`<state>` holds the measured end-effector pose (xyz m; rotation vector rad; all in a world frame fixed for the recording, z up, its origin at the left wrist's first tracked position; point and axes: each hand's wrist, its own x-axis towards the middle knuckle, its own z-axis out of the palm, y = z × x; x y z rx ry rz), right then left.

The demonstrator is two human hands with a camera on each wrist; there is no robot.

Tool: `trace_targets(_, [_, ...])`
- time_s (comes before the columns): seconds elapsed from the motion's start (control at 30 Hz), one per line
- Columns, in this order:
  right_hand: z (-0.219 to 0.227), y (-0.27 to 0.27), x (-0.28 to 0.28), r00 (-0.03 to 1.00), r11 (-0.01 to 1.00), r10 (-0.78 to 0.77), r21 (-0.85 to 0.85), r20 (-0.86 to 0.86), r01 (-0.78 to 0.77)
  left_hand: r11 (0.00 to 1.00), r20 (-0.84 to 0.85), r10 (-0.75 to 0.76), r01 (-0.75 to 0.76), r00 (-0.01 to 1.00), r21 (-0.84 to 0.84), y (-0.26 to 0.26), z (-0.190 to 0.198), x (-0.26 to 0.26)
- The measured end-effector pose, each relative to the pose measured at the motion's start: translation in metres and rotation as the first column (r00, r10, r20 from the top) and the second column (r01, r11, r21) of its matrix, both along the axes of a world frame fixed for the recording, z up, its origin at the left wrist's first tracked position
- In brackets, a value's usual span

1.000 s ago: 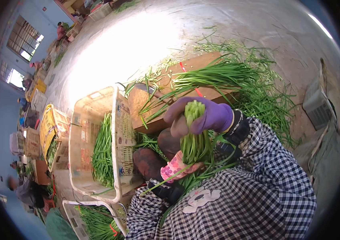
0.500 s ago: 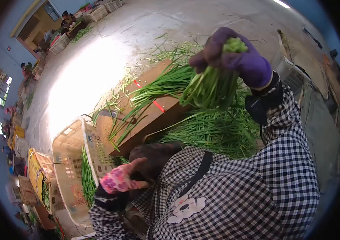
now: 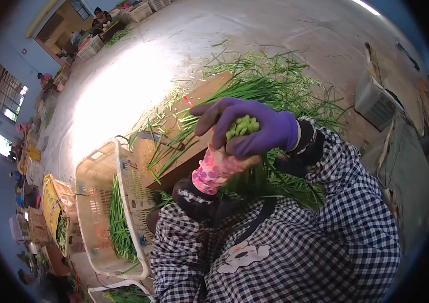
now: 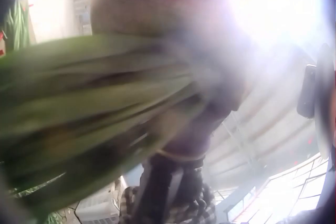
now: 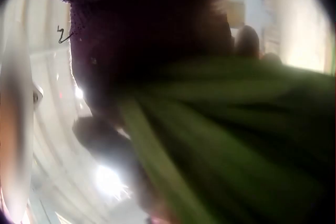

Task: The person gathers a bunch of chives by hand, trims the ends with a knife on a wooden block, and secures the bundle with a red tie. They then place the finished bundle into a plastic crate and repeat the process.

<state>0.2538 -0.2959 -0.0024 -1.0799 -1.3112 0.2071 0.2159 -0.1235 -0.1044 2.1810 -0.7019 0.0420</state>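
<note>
Chive bunch point(image 3: 242, 127) is held up pretty much dead center of the head view, cut ends pointing at the camera, with the right hand point(image 3: 255, 132) in a purple glove wrapped around the top of it. Left hand point(image 3: 216, 167), in a pink flowery glove, sits right below at about 7 o'clock from the bunch and looks closed around the lower stalks, though most of the fingers are hidden behind the bunch so can't swear to the exact grip. Both wrist views are just a blurry mess of green stalks point(image 4: 79, 124) pressed up against the lens, plus the dark glove point(image 5: 136, 40) on the right one. Behind the hands, toward 12 o'clock, there's a brown wooden board point(image 3: 184, 151) with loose chives point(image 3: 275, 86) spread over it and onto the concrete floor point(image 3: 123, 86). Over at 8 o'clock sits a pale plastic crate point(image 3: 96, 182) with more chives lying in it. Checkered black-and-white sleeves point(image 3: 325, 232) fill the bottom of the frame.
</note>
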Motion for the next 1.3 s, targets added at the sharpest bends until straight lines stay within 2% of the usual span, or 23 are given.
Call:
trace_targets(0.07, [0.010, 0.002, -0.002, 0.878, 0.962, -0.206, -0.076, 0.431, 0.263, 0.983, 0.014, 0.030, -0.032, 0.999, 0.180, -0.001, -0.033, 0.007])
trace_targets(0.1, [0.006, 0.003, 0.000, 0.850, 0.935, -0.215, -0.151, 0.480, 0.322, 0.952, -0.116, 0.062, -0.094, 0.991, -0.290, -0.015, -0.040, 0.006])
trace_targets(0.17, [0.010, 0.006, -0.003, 0.802, 0.884, -0.240, -0.218, 0.547, 0.414, 0.294, -0.343, -0.059, -0.313, 0.937, -0.903, -0.036, -0.051, 0.002])
trace_targets(0.2, [0.013, 0.005, -0.006, 0.745, 0.817, -0.258, -0.273, 0.614, 0.508, 0.296, -0.350, -0.058, -0.319, 0.935, -0.901, -0.033, -0.046, -0.001])
trace_targets(0.27, [0.029, 0.002, 0.005, 0.559, 0.737, -0.261, -0.211, 0.787, 0.642, 0.894, -0.244, -0.047, -0.068, 0.969, -0.442, -0.020, -0.005, -0.012])
trace_targets(0.4, [0.060, 0.006, 0.007, 0.651, 0.854, -0.437, 0.058, 0.621, 0.517, 0.910, -0.553, -0.071, -0.173, 0.830, -0.376, -0.025, 0.047, -0.024])
trace_targets(0.43, [0.044, 0.014, -0.005, 0.682, 0.807, -0.190, -0.283, 0.707, 0.518, 0.911, -0.555, -0.075, -0.170, 0.828, -0.376, -0.022, 0.031, -0.023])
trace_targets(0.5, [0.033, 0.016, -0.015, 0.725, 0.637, 0.054, -0.583, 0.687, 0.505, 0.983, -0.213, 0.104, -0.134, 0.971, -0.129, -0.010, -0.007, -0.036])
trace_targets(0.57, [0.034, 0.020, -0.009, 0.759, 0.931, -0.147, -0.170, 0.634, 0.322, 0.973, 0.222, 0.177, -0.205, 0.959, 0.110, 0.016, -0.047, -0.047])
trace_targets(0.67, [0.003, 0.012, -0.008, 0.831, 0.724, -0.100, -0.534, 0.547, 0.438, 0.835, 0.738, 0.039, -0.428, 0.673, 0.346, 0.028, -0.083, -0.002])
trace_targets(0.73, [-0.002, 0.002, -0.013, 0.821, 0.825, -0.285, -0.309, 0.494, 0.473, 0.770, 0.863, -0.079, -0.519, 0.500, 0.372, 0.035, -0.076, 0.006])
trace_targets(0.77, [-0.006, -0.002, -0.015, 0.811, 0.866, -0.434, -0.068, 0.392, 0.496, 0.940, 0.490, 0.228, -0.322, 0.841, 0.115, 0.040, -0.056, 0.005])
trace_targets(0.8, [-0.020, -0.013, -0.024, 0.811, 0.864, -0.438, -0.068, 0.387, 0.499, 0.930, -0.110, 0.256, -0.276, 0.960, -0.245, 0.036, -0.027, -0.007])
trace_targets(0.83, [-0.039, -0.027, -0.038, 0.978, 0.946, -0.206, -0.264, -0.032, 0.191, 0.571, -0.673, 0.086, -0.590, 0.735, -0.571, 0.012, 0.028, -0.020])
trace_targets(0.87, [-0.057, -0.030, -0.050, 0.881, 0.939, 0.022, -0.294, -0.472, -0.180, 0.570, -0.679, 0.090, -0.597, 0.728, -0.565, 0.008, 0.024, -0.025])
trace_targets(0.9, [-0.072, -0.019, -0.059, 0.882, 0.942, 0.020, -0.287, -0.471, -0.174, 0.692, -0.331, 0.265, -0.418, 0.906, -0.588, 0.004, 0.022, -0.025])
trace_targets(0.97, [-0.113, 0.017, -0.076, 0.539, 0.979, 0.189, 0.119, -0.821, -0.162, 0.822, 0.236, 0.442, -0.286, 0.865, -0.493, -0.011, 0.001, -0.015])
trace_targets(1.0, [-0.128, 0.032, -0.083, 0.316, 0.948, 0.316, 0.308, -0.894, -0.077, 0.829, 0.234, 0.425, -0.272, 0.874, -0.489, -0.025, -0.001, -0.020])
trace_targets(1.03, [-0.134, 0.038, -0.086, 0.086, 0.884, 0.459, 0.464, -0.884, 0.052, 0.558, -0.146, 0.362, -0.339, 0.921, -0.757, -0.038, -0.002, -0.031])
trace_targets(1.07, [-0.137, 0.038, -0.085, 0.083, 0.882, 0.460, 0.465, -0.884, 0.070, 0.211, -0.465, 0.137, -0.484, 0.875, -0.849, -0.045, -0.004, -0.041])
trace_targets(1.1, [-0.137, 0.036, -0.081, 0.101, 0.820, 0.522, 0.531, -0.847, 0.213, 0.144, -0.519, -0.055, -0.508, 0.853, -0.849, -0.043, -0.021, -0.045])
trace_targets(1.2, [-0.148, 0.037, -0.077, 0.151, 0.720, 0.544, 0.552, -0.825, 0.421, 0.133, -0.476, -0.056, -0.466, 0.877, -0.875, -0.048, -0.028, -0.061])
trace_targets(1.3, [-0.155, 0.031, -0.078, 0.202, 0.745, 0.506, 0.542, -0.839, 0.389, 0.336, -0.465, -0.152, -0.397, 0.872, -0.854, -0.034, -0.008, -0.079])
